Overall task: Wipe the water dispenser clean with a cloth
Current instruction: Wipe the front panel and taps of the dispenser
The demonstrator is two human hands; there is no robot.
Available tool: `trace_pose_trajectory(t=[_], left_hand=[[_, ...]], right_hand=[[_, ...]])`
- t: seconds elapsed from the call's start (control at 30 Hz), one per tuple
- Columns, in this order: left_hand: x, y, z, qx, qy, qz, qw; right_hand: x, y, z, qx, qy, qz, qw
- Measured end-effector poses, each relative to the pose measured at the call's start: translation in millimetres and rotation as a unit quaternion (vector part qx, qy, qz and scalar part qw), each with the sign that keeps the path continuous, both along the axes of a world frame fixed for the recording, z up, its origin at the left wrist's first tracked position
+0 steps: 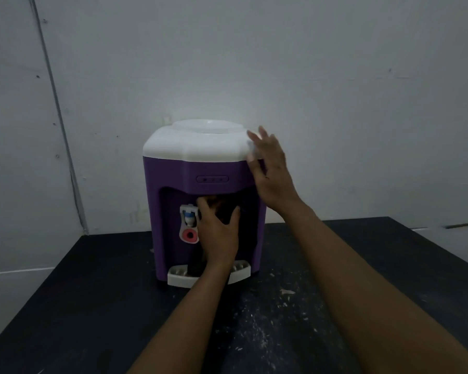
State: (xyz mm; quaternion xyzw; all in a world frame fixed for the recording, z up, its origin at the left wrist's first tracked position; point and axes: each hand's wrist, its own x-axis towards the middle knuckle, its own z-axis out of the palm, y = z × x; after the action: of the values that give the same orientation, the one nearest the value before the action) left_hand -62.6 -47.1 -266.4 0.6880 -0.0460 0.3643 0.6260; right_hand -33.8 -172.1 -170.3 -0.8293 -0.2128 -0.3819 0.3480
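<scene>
Standing on the black counter [92, 279] near the wall [335, 76], the purple water dispenser [170, 184] had both hands on it. The left hand [218, 233] was in the tap nook, fingers curled round a dark cloth [223, 207] just beside the white tap [189, 214]. The right hand [270, 171] lay flat on the top right side, fingers straight, holding nothing

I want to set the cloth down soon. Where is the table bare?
Left of the dispenser, the table is bare to its edge; also right of it, beyond the right arm. Crowded: the recess, holding the left hand, cloth and tap. Flecks litter the front.
</scene>
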Motion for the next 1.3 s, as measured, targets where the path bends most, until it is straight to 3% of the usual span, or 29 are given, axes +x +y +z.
trace_pose_trajectory(t=[0.23,0.43,0.6,0.8,1.07,1.2,1.3], left_hand=[[7.6,-10.7,-1.0,-0.002,-0.01,0.002,1.0],[25.2,-4.6,-9.7,0.074,-0.036,0.013,0.997],[27.4,-1.9,-0.7,-0.03,0.067,-0.041,0.996],[31.3,6.2,6.0,-0.166,0.172,-0.089,0.967],[28.0,4.4,6.7,0.014,0.116,-0.027,0.993],[31.6,11.0,12.1,-0.06,0.165,-0.057,0.983],[31.1,10.4,6.6,-0.064,0.149,-0.043,0.986]], right_hand=[[14.9,-1.5,-10.9,0.015,-0.014,0.042,0.999],[21.8,5.7,-17.9,0.052,-0.055,0.04,0.996],[26.5,11.1,-22.1,0.085,-0.082,0.042,0.992],[27.4,13.5,-23.4,0.087,-0.096,0.032,0.991],[25.0,24.0,-23.6,0.102,-0.107,0.012,0.989],[23.9,20.4,-22.5,0.076,-0.107,0.006,0.991],[25.1,12.5,-21.5,0.039,-0.114,-0.001,0.993]])
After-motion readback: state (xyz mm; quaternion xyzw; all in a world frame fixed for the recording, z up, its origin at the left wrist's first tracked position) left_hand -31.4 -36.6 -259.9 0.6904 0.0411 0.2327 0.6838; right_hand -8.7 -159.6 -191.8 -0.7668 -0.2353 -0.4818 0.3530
